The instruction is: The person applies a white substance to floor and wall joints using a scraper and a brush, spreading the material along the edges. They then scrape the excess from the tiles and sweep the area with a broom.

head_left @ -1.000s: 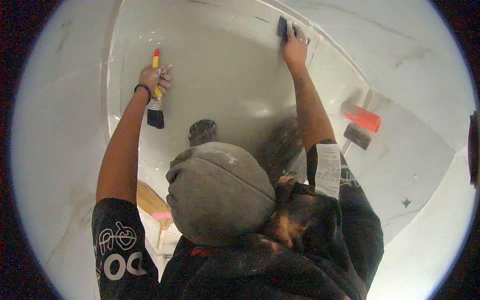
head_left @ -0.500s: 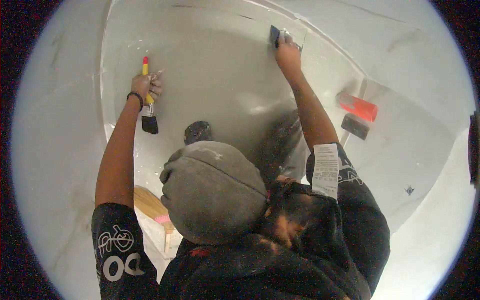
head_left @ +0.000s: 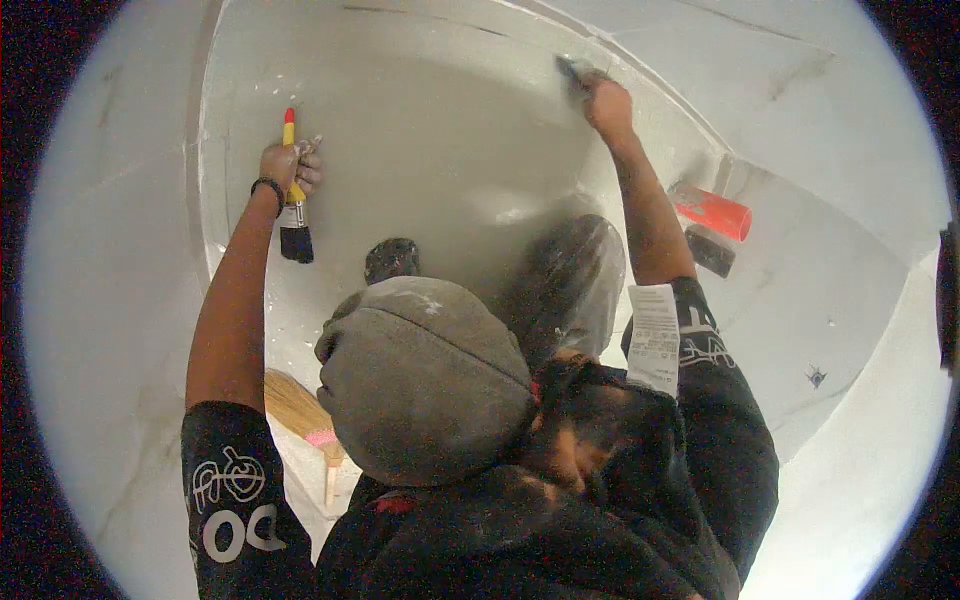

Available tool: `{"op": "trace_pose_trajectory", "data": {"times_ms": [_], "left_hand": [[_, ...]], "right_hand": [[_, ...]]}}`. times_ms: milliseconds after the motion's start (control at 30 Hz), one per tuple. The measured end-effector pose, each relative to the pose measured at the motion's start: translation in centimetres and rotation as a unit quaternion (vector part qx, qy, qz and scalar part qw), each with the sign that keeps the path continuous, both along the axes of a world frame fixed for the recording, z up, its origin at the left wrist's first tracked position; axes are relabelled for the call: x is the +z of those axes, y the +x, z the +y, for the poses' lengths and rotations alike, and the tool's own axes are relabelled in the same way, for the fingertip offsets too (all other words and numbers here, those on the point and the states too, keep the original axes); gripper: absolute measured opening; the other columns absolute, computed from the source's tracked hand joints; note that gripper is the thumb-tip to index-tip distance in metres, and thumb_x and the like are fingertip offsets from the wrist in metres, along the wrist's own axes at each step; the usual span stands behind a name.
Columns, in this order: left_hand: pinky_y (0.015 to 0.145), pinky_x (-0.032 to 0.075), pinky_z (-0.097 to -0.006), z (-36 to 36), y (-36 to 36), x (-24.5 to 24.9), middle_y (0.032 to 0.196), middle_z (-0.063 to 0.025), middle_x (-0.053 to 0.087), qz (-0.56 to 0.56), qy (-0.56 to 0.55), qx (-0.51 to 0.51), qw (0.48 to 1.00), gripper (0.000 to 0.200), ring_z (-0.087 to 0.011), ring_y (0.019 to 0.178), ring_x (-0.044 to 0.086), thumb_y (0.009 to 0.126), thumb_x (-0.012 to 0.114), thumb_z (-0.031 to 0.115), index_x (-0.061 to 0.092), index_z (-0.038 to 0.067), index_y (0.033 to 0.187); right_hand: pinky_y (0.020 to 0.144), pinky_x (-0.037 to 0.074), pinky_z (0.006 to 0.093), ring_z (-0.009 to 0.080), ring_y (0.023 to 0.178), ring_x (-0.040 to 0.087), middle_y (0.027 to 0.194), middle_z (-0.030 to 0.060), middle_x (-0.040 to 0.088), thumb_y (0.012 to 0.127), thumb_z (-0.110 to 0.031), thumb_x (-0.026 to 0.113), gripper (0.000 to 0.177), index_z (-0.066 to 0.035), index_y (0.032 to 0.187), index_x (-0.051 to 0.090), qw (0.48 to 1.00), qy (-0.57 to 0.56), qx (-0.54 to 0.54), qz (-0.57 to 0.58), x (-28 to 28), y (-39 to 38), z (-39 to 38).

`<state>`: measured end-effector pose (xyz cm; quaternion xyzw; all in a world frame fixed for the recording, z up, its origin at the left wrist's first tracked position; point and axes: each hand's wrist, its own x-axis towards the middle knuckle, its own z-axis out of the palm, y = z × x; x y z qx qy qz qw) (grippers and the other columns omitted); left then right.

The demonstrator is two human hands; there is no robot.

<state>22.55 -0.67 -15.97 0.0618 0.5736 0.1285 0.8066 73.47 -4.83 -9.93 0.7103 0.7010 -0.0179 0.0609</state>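
My left hand (head_left: 289, 166) is closed around the yellow handle of a paintbrush (head_left: 296, 243). Its black bristles point down toward me and its red tip points away. Pale residue coats some fingers of that hand. Farther off at the upper right, my right hand (head_left: 607, 104) grips a small dark flat-bladed scraper (head_left: 568, 69), blurred by motion. The scraper is at the greyish, smooth floor surface (head_left: 430, 130), near its raised border; whether the blade touches cannot be made out.
A red cylindrical container (head_left: 715, 212) lies on its side at the right, with a dark block (head_left: 710, 250) beside it. Straw-coloured bristles with a pink band, seemingly a broom (head_left: 292, 400), show at the lower left. Pale marbled walls (head_left: 120, 260) surround the floor.
My right hand has moved to the right with the scraper, whose blade has turned. My left hand and the paintbrush have shifted only slightly.
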Motion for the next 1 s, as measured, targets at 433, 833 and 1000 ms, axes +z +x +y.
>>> {"op": "trace_pose_trajectory", "data": {"times_ms": [433,833,1000], "left_hand": [[0.038,0.023,-0.0214,0.2,-0.3,-0.8,0.060,0.0063,0.039,-0.016,-0.035,-0.007,0.999,0.016,-0.0067,0.044,0.030,0.084,0.043,0.021,0.058,0.018,0.089],[0.037,0.028,-0.0236,-0.4,-0.1,-0.9,0.058,0.0035,0.040,0.089,0.078,-0.059,0.991,0.017,-0.0085,0.044,0.035,0.085,0.049,0.026,0.059,0.015,0.092],[0.037,0.028,-0.0228,0.0,0.5,1.1,0.059,0.0038,0.041,0.048,0.049,-0.053,0.996,0.016,-0.0086,0.044,0.035,0.087,0.046,0.026,0.057,0.015,0.088]], "right_hand": [[0.064,0.049,0.0403,0.0307,0.072,0.062,0.078,0.0110,0.064,0.068,-0.020,0.061,0.025,-0.017,0.092,0.067,0.994,0.004,-0.091,-0.052,3.6,-0.8,5.1],[0.062,0.048,0.0394,0.0277,0.072,0.061,0.079,0.0092,0.064,0.066,-0.018,0.058,0.032,-0.020,0.097,0.064,0.998,-0.008,0.006,-0.066,1.2,-0.9,1.0],[0.057,0.050,0.0414,0.0309,0.067,0.062,0.073,0.0160,0.062,0.076,-0.011,0.050,0.029,0.004,0.099,0.057,0.989,-0.107,0.080,-0.059,2.9,-5.5,-6.8]]}}
